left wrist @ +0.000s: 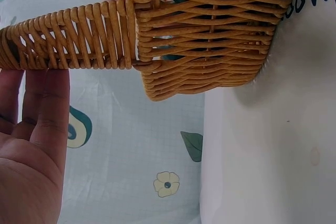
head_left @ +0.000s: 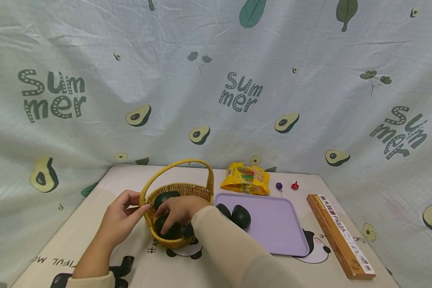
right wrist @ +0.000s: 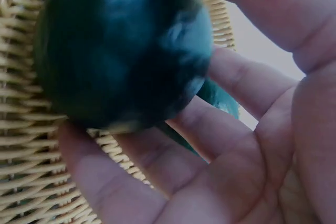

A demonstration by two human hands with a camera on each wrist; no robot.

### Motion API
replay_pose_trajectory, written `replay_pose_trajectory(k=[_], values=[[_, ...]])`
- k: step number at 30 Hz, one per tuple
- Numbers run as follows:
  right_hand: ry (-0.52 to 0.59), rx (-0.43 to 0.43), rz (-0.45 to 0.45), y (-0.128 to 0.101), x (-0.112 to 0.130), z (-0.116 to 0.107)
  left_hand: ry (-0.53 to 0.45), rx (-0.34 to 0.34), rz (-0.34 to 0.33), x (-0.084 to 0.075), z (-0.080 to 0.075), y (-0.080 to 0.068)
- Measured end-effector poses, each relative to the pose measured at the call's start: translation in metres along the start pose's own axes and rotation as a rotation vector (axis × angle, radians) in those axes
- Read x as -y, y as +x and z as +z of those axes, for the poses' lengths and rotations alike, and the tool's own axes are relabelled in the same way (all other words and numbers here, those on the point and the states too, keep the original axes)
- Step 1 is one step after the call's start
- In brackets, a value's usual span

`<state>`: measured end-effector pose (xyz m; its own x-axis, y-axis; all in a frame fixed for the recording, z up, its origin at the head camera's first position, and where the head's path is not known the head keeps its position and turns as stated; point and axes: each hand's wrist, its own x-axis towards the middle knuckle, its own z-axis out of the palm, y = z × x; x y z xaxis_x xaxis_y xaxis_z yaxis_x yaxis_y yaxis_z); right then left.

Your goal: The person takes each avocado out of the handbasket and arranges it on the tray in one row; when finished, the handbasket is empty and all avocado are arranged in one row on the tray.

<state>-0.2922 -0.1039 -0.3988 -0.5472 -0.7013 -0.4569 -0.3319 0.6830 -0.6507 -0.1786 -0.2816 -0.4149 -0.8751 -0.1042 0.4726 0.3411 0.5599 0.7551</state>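
While pasta [head_left: 340, 236] lies apart, the basket's [head_left: 171, 243] handle [head_left: 210, 181] arches

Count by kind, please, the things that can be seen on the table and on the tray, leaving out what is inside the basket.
Basket: 1
Purple tray: 1
Dark green fruits visible on the tray: 2
Yellow packet: 1
Small sweets: 2
Pasta box: 1
Total: 8

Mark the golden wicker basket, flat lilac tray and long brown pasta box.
Golden wicker basket [left wrist: 212, 40], left wrist view: woven side wall.
Flat lilac tray [head_left: 273, 227], head view: bare floor.
Long brown pasta box [head_left: 345, 235], head view: white printed strip.
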Motion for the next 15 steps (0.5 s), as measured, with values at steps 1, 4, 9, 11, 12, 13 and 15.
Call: replay_pose_trajectory(k=[1, 4, 9, 11, 12, 13, 15], values=[[-0.014, -0.002, 0.002, -0.0004, -0.0004, 0.0001, 0.001, -0.001, -0.001, -0.0002, 0.0001, -0.0001], [-0.037, -0.01, 0.004, -0.0015, -0.0018, 0.0004, 0.002, -0.004, 0.001, -0.0009, 0.0003, -0.0002], [-0.059, -0.017, -0.001, -0.0031, -0.0032, 0.0, -0.003, -0.003, -0.001, -0.0021, 0.0005, -0.0003], [-0.069, -0.018, -0.012, -0.0036, -0.004, -0.001, -0.001, -0.001, -0.005, -0.0024, 0.0005, -0.0003], [-0.072, -0.02, -0.018, -0.0034, -0.0045, -0.0017, 0.003, -0.001, -0.006, -0.0023, 0.0004, -0.0003], [-0.072, -0.022, -0.023, -0.0031, -0.0055, -0.0025, 0.007, -0.001, -0.007, -0.0024, 0.0003, -0.0003], [-0.049, -0.019, -0.04, -0.0035, -0.0072, -0.0051, 0.007, 0.0, -0.004, -0.0026, 0.0, -0.0005]])
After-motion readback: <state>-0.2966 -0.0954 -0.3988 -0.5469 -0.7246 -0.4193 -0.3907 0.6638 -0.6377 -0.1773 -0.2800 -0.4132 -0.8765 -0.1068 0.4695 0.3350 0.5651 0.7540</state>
